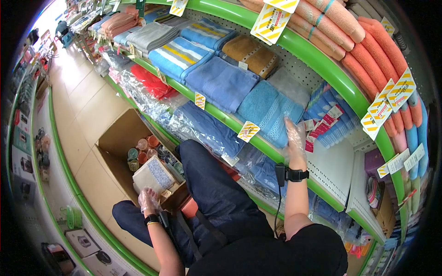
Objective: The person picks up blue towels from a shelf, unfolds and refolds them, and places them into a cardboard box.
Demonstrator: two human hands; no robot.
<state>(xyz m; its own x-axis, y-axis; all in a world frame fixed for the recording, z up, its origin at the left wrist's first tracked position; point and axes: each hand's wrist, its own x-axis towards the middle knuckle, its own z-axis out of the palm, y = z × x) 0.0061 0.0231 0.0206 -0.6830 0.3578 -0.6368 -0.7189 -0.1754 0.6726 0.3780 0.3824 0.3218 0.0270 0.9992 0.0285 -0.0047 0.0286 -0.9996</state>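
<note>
My left hand, in a clear plastic glove, is at the near edge of an open cardboard box. Its curled fingers grip the lower edge of a cream folded towel with a grey-blue patterned band, tilted over the box's contents. My right hand, also gloved, reaches to the shelf. Its fingers lie stretched out against the right side of a stack of teal towels with white patterned bands. Just right of that hand are blue striped towels with red-and-white tags.
Several jars or cups sit inside the box. Blue towels and brown towels line the green-edged shelf. Plastic-wrapped goods fill the level below. Orange towels overhang at right. A tiled aisle runs left.
</note>
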